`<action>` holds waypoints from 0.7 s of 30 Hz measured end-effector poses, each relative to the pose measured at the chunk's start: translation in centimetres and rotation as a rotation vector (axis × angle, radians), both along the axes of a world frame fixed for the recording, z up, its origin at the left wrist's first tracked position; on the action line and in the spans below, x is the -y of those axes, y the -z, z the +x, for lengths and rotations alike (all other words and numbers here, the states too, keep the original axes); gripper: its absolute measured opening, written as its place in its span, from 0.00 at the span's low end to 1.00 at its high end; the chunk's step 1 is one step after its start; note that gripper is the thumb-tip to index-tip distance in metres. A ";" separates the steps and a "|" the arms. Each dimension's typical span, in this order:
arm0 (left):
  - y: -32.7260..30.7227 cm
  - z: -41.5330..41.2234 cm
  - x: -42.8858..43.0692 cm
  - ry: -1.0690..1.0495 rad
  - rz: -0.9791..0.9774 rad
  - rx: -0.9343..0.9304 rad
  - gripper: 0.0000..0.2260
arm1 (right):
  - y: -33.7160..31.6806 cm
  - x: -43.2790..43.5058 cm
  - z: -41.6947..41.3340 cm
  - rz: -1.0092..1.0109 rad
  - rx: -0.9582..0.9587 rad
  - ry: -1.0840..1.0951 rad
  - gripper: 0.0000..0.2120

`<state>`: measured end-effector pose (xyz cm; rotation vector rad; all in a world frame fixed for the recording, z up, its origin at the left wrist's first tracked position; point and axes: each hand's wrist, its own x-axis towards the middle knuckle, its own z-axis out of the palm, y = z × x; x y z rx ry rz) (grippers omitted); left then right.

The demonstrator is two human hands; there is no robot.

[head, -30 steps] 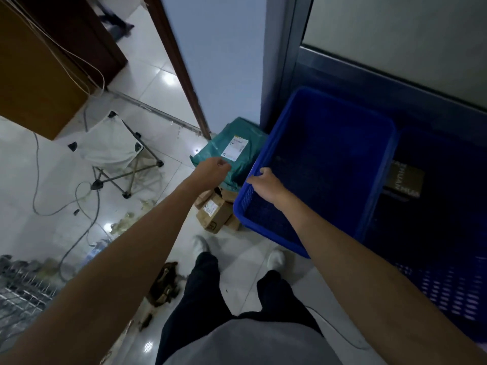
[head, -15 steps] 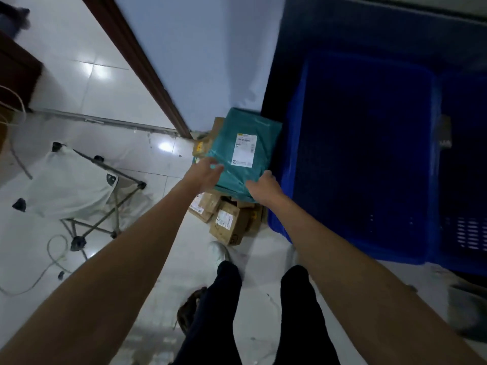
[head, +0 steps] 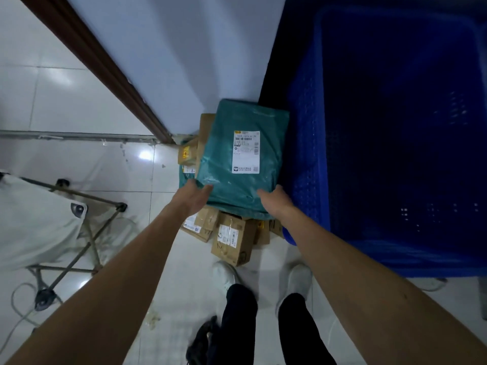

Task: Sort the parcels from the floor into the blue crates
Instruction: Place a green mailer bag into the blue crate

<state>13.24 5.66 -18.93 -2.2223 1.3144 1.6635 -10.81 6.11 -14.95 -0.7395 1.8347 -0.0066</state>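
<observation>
Left hand (head: 196, 197) is clamped on the near-left corner of the teal parcel (head: 224, 154), thumb lying on top and the fingers going out of sight at the edge, so I'd call that a grip and not a flat push. Sweeping from the left side: a folding stool (head: 39, 219) with a pale fabric seat stands on the white tiled floor (head: 79, 101) at about 9 o'clock from that hand, with a light cable (head: 18, 306) looping round its feet. Further in, a brown door frame (head: 100, 67) runs diagonally down along the pale wall (head: 184, 61), ending at roughly 10 o'clock from the parcel. The parcel itself is a soft plastic mailer with a white label (head: 246, 152) facing up, and it sits over a heap of cardboard boxes (head: 233, 242) on the floor; can't tell if it's lifted clear of them or resting on them. One box with a yellow mark (head: 187, 151) pokes out at its 9 o'clock, and a few more stick out at its 6 o'clock, just ahead of the person's white shoes (head: 224, 275). Right hand (head: 276, 202) grips the near-right corner the same way, thumb on top, fingers wrapped round the side. At 3 o'clock from the parcel, just beside it, is the blue crate (head: 311, 143), mesh walls, inside too dark to make out.
</observation>
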 end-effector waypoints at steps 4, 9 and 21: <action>-1.3 -1.4 1.1 -0.101 -0.015 0.000 0.21 | 2.4 -0.3 -0.1 0.020 0.062 0.111 0.36; 2.1 -1.5 2.4 -0.276 0.012 -0.061 0.29 | 4.9 -0.3 0.0 -0.007 0.071 0.273 0.44; 1.9 -1.7 2.7 -0.507 0.049 -0.221 0.39 | 3.7 0.0 -0.8 -0.003 0.240 0.474 0.57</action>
